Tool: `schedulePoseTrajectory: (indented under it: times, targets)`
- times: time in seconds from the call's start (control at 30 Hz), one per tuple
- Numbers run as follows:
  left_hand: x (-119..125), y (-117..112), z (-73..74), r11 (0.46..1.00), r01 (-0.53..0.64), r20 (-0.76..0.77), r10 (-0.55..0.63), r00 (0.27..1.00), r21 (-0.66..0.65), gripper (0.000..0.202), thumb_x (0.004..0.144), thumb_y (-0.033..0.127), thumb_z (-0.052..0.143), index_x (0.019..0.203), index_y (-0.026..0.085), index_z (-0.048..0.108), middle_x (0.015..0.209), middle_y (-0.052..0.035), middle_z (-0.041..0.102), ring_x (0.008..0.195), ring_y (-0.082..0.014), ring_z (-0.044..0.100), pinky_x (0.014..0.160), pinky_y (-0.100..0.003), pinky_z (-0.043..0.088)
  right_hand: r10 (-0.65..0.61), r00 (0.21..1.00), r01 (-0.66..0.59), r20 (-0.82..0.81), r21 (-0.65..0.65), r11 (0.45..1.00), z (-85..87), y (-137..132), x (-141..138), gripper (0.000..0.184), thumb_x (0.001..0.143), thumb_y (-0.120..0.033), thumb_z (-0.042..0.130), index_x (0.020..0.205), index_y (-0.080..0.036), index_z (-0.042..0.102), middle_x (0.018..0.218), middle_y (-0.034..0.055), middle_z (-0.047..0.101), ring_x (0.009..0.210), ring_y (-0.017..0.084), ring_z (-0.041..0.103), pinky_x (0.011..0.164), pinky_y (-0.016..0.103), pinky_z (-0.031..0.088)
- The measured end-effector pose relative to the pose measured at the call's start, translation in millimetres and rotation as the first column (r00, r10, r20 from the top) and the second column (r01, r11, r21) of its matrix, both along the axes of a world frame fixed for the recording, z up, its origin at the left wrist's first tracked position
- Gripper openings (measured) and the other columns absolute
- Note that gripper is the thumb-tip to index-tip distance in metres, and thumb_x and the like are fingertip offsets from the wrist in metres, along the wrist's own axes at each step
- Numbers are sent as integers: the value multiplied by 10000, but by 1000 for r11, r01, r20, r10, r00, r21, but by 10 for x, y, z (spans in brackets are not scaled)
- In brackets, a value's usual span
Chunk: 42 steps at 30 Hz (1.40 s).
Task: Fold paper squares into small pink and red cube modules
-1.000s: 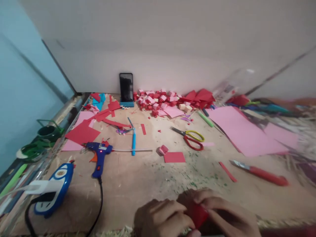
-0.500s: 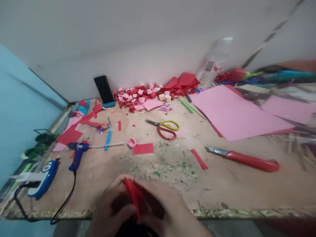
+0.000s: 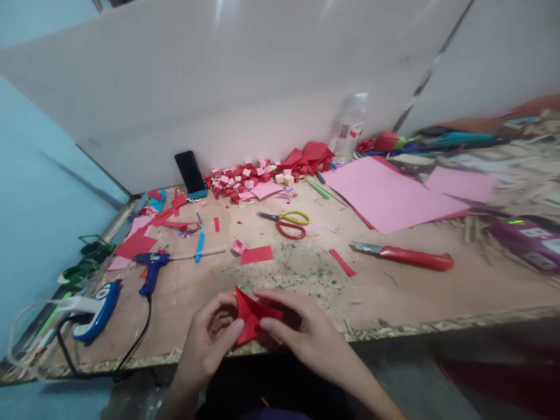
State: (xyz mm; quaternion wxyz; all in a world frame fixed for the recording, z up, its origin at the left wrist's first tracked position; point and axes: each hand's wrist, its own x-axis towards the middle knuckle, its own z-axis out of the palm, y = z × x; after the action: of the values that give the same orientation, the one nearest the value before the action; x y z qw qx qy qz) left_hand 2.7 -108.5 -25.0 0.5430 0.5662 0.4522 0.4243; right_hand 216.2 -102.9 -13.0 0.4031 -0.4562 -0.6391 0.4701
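Observation:
A red piece of folded paper (image 3: 250, 319) is held between my two hands at the table's front edge, its creased inner face turned up and one point standing up. My left hand (image 3: 214, 332) pinches its left side, the thumb pressing on the paper. At the right side my right hand (image 3: 297, 321) grips it with thumb and curled fingers; some fingertips are hidden behind the paper. Just beyond lie a flat red paper rectangle (image 3: 257, 255) and a small pink paper box (image 3: 238, 247). Scissors (image 3: 291, 224) with one yellow and one red handle rest farther back.
A red-handled knife (image 3: 411, 256) lies at right, near a red strip (image 3: 342, 262). Leftward are a blue glue gun (image 3: 153, 271) and a corded power strip (image 3: 102, 309). Behind stand a phone (image 3: 189, 172), heaped small paper boxes (image 3: 236, 182), pink sheets (image 3: 394, 198) and a bottle (image 3: 350, 128).
The red paper has been turned from edge-on and spread, so its creased inside shows. Both hands appear higher in the picture and farther apart; the camera view has shifted.

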Motion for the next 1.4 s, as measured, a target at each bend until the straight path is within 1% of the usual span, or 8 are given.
schedulePoseTrajectory:
  times: [0.13, 0.3, 0.4, 0.63, 0.83, 1.0, 1.17, 1.4]
  targets:
    - [19, 56, -29, 988, -155, -50, 156, 986, 24, 283, 903, 328, 675, 1132, 168, 625, 994, -73, 708, 880, -178, 698, 800, -267, 566, -93, 995, 97, 45, -81, 992, 2, 47, -23, 313, 903, -400, 691, 1117, -189, 777, 977, 96, 786, 816, 240, 715, 750, 362, 573]
    - [41, 44, -43, 917, -279, -62, 309, 949, 285, 348, 875, 225, 688, 1194, 238, 549, 1342, -87, 578, 982, -158, 681, 821, -269, 587, -120, 986, 90, -113, -238, 967, -6, 96, -39, 340, 872, -457, 703, 969, -135, 754, 674, 33, 690, 508, 134, 568, 477, 241, 443]
    - [52, -1, -37, 891, -196, -172, 286, 943, 408, 62, 928, 189, 598, 980, 215, 620, 1442, -79, 462, 1157, -197, 627, 827, -269, 598, -134, 977, 91, -167, -246, 965, 0, 86, -32, 332, 846, -457, 723, 899, -130, 742, 721, 52, 710, 551, 146, 598, 488, 237, 456]
    - [86, -52, 28, 822, 101, -408, 168, 897, 561, 374, 868, -1, 530, 1108, 233, 696, 1547, -104, 352, 1423, -295, 430, 1155, -498, 435, -119, 971, 75, -208, -209, 975, -37, 95, -15, 358, 844, -471, 721, 922, -123, 741, 668, 29, 683, 507, 136, 557, 475, 240, 422]
    - [99, -73, 79, 788, 153, -473, 192, 860, 597, 348, 765, 163, 807, 1086, 230, 690, 1612, -108, 294, 1490, -365, 329, 1197, -577, 355, -117, 969, 84, -218, -154, 984, -64, 120, -26, 375, 813, -463, 738, 943, -112, 760, 788, 84, 758, 679, 215, 672, 588, 289, 501]
    - [84, -71, 73, 760, 212, -503, 170, 848, 614, 239, 787, 122, 766, 993, 208, 679, 1619, -123, 324, 1510, -365, 300, 1200, -598, 330, -73, 985, 48, -158, -157, 987, 18, 88, -58, 291, 809, -416, 729, 851, -130, 759, 774, 78, 762, 691, 216, 669, 596, 284, 497]
    - [70, -63, 88, 813, 200, -458, 91, 884, 547, 183, 799, 161, 762, 914, 204, 626, 1490, -136, 494, 1402, -346, 456, 1109, -568, 445, 29, 992, -46, -124, -138, 989, 99, 62, -87, 267, 832, -397, 713, 860, -137, 769, 783, 58, 755, 683, 194, 646, 607, 271, 474]
    - [87, 11, 1, 930, 35, -195, 39, 980, 366, 270, 822, 245, 744, 1024, 204, 568, 1270, -97, 585, 1021, -209, 666, 751, -281, 572, -16, 974, -32, -225, -208, 978, 39, 117, -80, 518, 872, -633, 645, 960, -140, 775, 740, 68, 728, 622, 186, 642, 584, 279, 500]
